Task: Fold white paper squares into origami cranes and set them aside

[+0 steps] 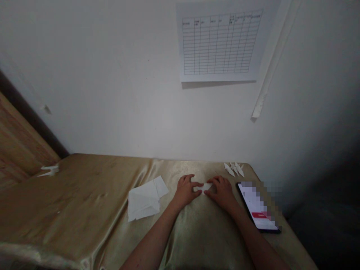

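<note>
Left grip (185,190) and right grip (223,190) pinch paper (206,186) at opposite ends; likely light and easily creased, best held by its edges.

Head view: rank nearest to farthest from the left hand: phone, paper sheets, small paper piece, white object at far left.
1. Small paper piece: at the fingers of the left hand, between both hands.
2. Paper sheets: just left of that hand.
3. Phone: to the right, past the right hand.
4. White object: far left.
</note>
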Demonstrator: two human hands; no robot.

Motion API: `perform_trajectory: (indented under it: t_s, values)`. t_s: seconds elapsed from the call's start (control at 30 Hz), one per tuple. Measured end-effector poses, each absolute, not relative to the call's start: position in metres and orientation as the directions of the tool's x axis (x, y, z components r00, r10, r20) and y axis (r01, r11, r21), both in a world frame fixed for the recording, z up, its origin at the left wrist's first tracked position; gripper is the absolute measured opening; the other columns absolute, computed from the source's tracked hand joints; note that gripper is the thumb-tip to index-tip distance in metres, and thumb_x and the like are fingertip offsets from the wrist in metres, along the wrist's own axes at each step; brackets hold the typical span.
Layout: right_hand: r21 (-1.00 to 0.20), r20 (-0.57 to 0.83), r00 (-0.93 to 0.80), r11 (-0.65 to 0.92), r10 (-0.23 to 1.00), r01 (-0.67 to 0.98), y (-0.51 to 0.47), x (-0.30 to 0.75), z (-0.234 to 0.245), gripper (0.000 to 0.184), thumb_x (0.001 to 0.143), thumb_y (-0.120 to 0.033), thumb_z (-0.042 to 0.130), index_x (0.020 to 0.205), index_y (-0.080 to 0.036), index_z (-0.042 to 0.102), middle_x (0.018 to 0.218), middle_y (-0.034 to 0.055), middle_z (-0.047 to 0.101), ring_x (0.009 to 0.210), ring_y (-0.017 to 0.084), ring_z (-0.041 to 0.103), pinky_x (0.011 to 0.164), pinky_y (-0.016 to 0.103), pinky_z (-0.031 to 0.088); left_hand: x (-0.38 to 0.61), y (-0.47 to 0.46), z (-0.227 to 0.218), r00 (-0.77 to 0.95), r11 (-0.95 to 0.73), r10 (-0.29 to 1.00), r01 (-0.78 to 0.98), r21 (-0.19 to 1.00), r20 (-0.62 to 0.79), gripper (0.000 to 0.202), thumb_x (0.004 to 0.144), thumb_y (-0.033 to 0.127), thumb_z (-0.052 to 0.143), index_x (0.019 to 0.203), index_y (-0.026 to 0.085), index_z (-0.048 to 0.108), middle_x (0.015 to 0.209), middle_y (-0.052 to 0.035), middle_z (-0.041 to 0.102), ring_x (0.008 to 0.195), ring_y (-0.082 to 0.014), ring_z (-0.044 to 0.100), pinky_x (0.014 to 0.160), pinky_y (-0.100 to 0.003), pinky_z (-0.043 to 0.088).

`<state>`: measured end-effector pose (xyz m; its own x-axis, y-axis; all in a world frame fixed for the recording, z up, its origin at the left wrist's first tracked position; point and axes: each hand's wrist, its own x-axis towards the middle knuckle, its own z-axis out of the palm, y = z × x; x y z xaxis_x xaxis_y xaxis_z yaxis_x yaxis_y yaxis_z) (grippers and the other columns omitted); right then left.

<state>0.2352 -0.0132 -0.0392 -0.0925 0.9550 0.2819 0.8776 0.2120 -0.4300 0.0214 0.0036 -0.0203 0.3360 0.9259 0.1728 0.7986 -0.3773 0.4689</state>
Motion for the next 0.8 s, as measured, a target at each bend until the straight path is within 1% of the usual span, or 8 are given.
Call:
perform_trajectory:
  t_s: [0.1,0.23,0.33,0.53,0.8]
  values:
    - [-0.436,0.293,-0.091,0.218,0.952,0.873,-0.01,0.237,-0.041,0.036,0.083,-0.041,0.076,0.116,-0.027,0.073,0.123,0.009,0.065,0.121,0.03,0.055,0.108,0.043,0.038,0.022,0.003,-0.019,0.332,-0.372,0.928,0.8,0.47,0.171,0.034,0.083,0.039,0.08,0.117,0.042,0.079,0.149,-0.0047,0.054,0.138,-0.033,0.045,0.119,-0.05,0.034]
    - [-0.427,0.295,-0.096,0.221,0.951,0.877,-0.007,0.239,-0.041,0.023,0.089,-0.034,0.068,0.11,-0.027,0.074,0.118,0.0079,0.067,0.117,0.027,0.057,0.104,0.041,0.04,0.024,0.003,-0.018,0.317,-0.355,0.935,0.804,0.478,0.162,0.034,0.081,0.037,0.081,0.115,0.041,0.08,0.148,-0.0059,0.055,0.139,-0.034,0.045,0.12,-0.05,0.033]
    - [-0.413,0.301,-0.087,0.212,0.95,0.886,-0.005,0.238,-0.041,0.02,0.091,-0.029,0.064,0.108,-0.027,0.075,0.115,0.0077,0.067,0.115,0.027,0.057,0.102,0.039,0.04,0.025,0.003,-0.02,0.304,-0.344,0.939,0.806,0.483,0.161,0.035,0.079,0.037,0.083,0.113,0.041,0.08,0.148,-0.0062,0.055,0.139,-0.0346,0.045,0.119,-0.051,0.033]
    - [-0.398,0.285,-0.068,0.183,0.956,0.899,-0.003,0.236,-0.036,0.021,0.093,-0.022,0.059,0.106,-0.027,0.075,0.113,0.0073,0.068,0.114,0.027,0.056,0.099,0.038,0.039,0.026,0.004,-0.022,0.301,-0.351,0.936,0.804,0.48,0.181,0.035,0.078,0.036,0.083,0.112,0.041,0.081,0.147,-0.0061,0.056,0.138,-0.0343,0.046,0.119,-0.05,0.033]
    - [-0.397,0.274,-0.066,0.176,0.96,0.901,0.0,0.238,-0.033,0.028,0.092,-0.014,0.055,0.103,-0.027,0.077,0.113,0.0071,0.07,0.112,0.026,0.057,0.096,0.035,0.04,0.026,0.002,-0.02,0.299,-0.353,0.936,0.8,0.485,0.187,0.034,0.078,0.035,0.082,0.112,0.04,0.081,0.147,-0.0067,0.055,0.137,-0.0339,0.046,0.119,-0.05,0.033]
